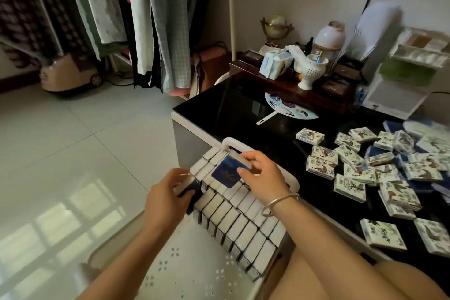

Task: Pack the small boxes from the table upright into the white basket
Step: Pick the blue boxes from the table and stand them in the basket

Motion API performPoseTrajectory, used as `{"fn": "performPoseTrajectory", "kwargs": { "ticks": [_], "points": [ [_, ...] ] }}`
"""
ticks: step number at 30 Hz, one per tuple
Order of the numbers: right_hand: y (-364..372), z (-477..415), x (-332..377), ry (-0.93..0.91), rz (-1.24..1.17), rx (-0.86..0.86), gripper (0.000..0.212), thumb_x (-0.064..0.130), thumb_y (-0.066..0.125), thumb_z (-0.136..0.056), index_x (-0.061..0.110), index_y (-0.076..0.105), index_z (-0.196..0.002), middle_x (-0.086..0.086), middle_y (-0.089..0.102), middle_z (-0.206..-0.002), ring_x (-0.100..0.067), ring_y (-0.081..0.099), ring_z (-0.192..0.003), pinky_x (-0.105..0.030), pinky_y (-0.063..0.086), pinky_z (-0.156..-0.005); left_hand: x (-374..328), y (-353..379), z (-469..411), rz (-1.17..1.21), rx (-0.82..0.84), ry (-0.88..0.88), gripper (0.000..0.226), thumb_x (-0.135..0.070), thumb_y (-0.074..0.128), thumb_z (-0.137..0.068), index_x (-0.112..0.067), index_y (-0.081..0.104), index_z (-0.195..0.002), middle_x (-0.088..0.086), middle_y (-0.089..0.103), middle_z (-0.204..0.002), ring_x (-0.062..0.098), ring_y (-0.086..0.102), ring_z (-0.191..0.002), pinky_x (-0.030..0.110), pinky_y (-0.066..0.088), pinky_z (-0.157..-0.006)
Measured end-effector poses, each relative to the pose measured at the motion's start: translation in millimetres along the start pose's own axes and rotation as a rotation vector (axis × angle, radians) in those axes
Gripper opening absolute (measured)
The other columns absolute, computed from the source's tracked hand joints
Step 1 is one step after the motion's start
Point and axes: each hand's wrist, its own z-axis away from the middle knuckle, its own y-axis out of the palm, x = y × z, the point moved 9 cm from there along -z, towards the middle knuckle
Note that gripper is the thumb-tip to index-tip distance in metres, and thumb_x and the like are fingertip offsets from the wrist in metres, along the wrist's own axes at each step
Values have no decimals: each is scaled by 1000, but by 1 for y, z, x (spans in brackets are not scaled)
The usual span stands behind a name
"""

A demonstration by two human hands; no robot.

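The white basket [194,263] stands on the floor beside the table, and two rows of small boxes [243,217] stand upright along its right side. My right hand [263,173] holds a small box [227,173], blue face up, tilted over the far end of the rows near the basket's handle [233,142]. At the left edge of the rows my left hand [168,198] grips another small box [188,187], blue and white. Several more small boxes [365,168] with bird prints lie flat and scattered on the black table [243,109].
A white hand fan [285,107] lies on the table's far part. Behind it stand dark wooden boxes, a white cup [313,70], tissue packs, a jar and a small globe. Clothes hang at the left above a tiled floor. My knees are at the lower right.
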Motion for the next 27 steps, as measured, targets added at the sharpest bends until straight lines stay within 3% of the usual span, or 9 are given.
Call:
{"fn": "performPoseTrajectory", "kwargs": {
  "ticks": [2,4,7,10,12,14,19,23,27],
  "points": [
    [4,-4,-3,-2,-9,-10,27,7,67,-85,29,56,-97,15,63,-92,9,60,-74,-9,48,-68,6,14,3,-7,85,-18,33,-21,79,-77,-31,67,-106,-17,71,-98,4,67,-94,27,53,-81],
    [8,-8,-8,12,-28,-21,32,6,67,-85,35,55,-92,13,64,-92,-2,64,-82,-25,56,-79,12,28,7,150,178,-93,24,-25,74,-84,-26,68,-107,-14,72,-98,1,67,-92,25,55,-80],
    [19,-13,-9,24,-71,-5,34,5,66,-85,36,56,-93,9,64,-97,-16,66,-92,-44,56,-84,24,43,13,382,269,-282,22,-11,59,-95,-17,64,-115,-4,72,-107,-1,65,-90,13,50,-66],
    [32,-16,-3,-15,-80,42,31,6,63,-87,31,55,-103,4,64,-104,-16,65,-97,-43,56,-85,46,46,14,588,229,-525,35,8,59,-87,-9,58,-117,3,70,-106,14,64,-89,24,51,-74],
    [44,-18,6,-64,-64,101,33,7,62,-88,35,55,-104,2,64,-107,-15,65,-98,-42,57,-84,57,48,16,678,214,-655,37,9,66,-82,-7,58,-115,6,66,-107,20,62,-97,32,51,-86],
    [57,-21,16,-106,0,168,31,7,62,-88,34,56,-104,1,65,-108,-14,65,-100,-41,56,-86,62,52,19,698,248,-713,32,7,70,-81,-8,58,-108,7,64,-103,22,61,-95,33,50,-88],
    [93,-22,37,-244,330,413,28,5,55,-89,25,58,-108,2,65,-107,-17,61,-101,-35,51,-89,67,52,28,474,392,-703,20,-21,81,-76,-9,65,-74,3,47,-59,16,40,-57,28,34,-61],
    [117,-25,30,-383,799,576,32,15,54,-90,38,53,-112,0,56,-107,-24,57,-96,-35,47,-82,65,48,33,449,355,-715,28,-27,78,-80,-10,60,-92,10,51,-80,20,48,-75,25,42,-63],
    [132,-22,34,-486,990,609,34,17,52,-91,42,54,-115,-2,50,-104,-27,56,-94,-32,42,-77,60,44,27,444,265,-619,26,-21,79,-79,-8,60,-93,9,67,-88,19,57,-74,30,49,-66]
  ]
}}
